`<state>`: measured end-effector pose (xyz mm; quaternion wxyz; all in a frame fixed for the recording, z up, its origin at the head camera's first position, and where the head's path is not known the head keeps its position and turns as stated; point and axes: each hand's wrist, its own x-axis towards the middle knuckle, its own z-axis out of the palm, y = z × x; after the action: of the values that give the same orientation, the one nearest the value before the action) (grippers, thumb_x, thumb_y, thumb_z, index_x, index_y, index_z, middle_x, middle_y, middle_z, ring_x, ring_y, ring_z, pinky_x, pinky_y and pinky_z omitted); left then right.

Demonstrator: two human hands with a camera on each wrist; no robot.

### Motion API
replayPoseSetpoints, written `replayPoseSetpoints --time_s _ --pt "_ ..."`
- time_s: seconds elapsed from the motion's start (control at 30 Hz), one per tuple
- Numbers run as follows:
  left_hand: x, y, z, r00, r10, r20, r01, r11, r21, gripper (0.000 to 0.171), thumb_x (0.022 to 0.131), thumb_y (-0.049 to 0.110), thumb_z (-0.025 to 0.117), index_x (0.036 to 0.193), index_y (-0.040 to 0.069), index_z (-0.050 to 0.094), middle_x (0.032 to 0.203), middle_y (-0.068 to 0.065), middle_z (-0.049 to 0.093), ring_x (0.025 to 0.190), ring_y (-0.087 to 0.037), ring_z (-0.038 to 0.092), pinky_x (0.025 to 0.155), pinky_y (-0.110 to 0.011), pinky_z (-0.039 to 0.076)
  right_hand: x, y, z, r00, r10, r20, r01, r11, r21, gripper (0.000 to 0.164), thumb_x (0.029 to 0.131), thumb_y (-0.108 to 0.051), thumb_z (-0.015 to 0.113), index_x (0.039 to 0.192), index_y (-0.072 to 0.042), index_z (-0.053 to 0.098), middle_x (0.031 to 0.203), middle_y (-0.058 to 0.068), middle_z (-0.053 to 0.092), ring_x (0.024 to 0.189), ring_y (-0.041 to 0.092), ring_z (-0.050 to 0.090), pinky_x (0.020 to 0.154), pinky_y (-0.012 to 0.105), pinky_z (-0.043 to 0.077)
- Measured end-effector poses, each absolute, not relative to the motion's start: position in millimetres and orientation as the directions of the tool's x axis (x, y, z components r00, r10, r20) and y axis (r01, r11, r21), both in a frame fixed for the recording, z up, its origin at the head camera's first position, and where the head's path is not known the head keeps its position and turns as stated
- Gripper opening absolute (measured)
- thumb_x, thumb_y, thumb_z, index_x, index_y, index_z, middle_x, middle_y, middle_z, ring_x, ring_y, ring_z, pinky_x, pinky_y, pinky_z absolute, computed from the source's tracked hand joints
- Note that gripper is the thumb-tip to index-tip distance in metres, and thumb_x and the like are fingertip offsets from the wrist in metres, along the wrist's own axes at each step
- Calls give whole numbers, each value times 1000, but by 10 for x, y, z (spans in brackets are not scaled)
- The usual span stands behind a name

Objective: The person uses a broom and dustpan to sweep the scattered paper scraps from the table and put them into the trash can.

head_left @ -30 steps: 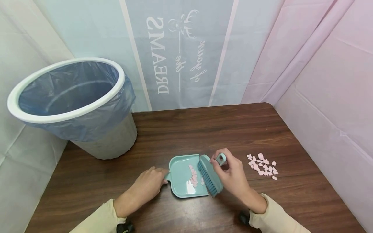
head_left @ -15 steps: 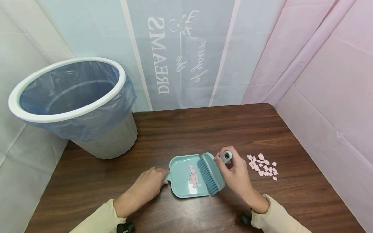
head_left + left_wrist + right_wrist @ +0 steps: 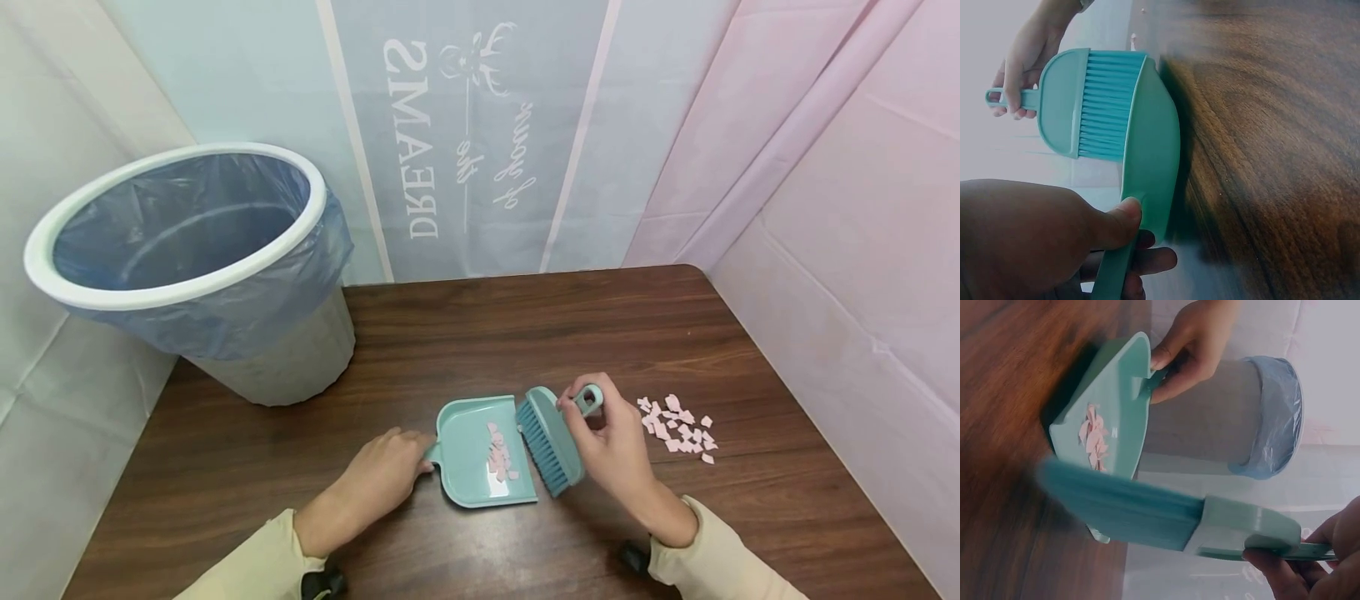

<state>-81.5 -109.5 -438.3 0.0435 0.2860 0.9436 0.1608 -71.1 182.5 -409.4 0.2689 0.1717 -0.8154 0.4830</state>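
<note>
The dustpan, holding pink scraps, is gripped by the left hand. The brush is gripped alongside by the right hand.

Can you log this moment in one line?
left hand: holds dustpan; right hand: holds hand brush; pink scraps: some in dustpan, some on tabletop

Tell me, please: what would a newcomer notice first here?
The big bin with a blue liner, at the back left of the table, would probably catch the eye first. Next come the turquoise dustpan holding pink scraps, gripped by the left hand, and the matching brush beside its open edge, held by the right hand. Loose pink pieces lie on the table farther right.
</note>
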Motion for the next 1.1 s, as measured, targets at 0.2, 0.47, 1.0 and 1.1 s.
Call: replayPoseSetpoints --time_s 0.2,0.47,1.0,1.1 --pt "-824 -1086 -4384 -832 554 8 526 785 326 13 88 15 77 91 10 66 89 -2 70 71 -18 54 67 -40 53 -734 1896 -4048 -839 -55 542 -454 619 -641 25 86 12 70 97 -8 59 77 -3 59 64 5 57 50 19 49" --pt "-809 -1084 -4394 -830 557 17 530 780 333 15 87 14 78 88 11 63 87 -1 69 71 -18 54 66 -41 53 -736 1956 -4047 -772 -111 626 -484 742 -465 25 84 12 71 98 -5 61 86 4 63 73 11 62 58 22 54" --pt "-787 -1087 -4446 -830 558 25 533 778 332 14 88 15 78 94 9 66 87 -1 68 77 -20 61 72 -43 54 -741 2072 -4059 -809 -147 569 -454 772 -446 24 87 10 71 97 -8 59 80 0 57 66 8 53 55 25 48" --pt "-780 -1095 -4450 -829 559 22 532 775 340 14 89 14 77 96 8 66 91 -2 70 85 -21 67 83 -45 55 -743 2140 -4049 -812 -102 575 -429 773 -468 27 85 12 71 98 -8 57 78 1 58 64 7 56 54 20 48"
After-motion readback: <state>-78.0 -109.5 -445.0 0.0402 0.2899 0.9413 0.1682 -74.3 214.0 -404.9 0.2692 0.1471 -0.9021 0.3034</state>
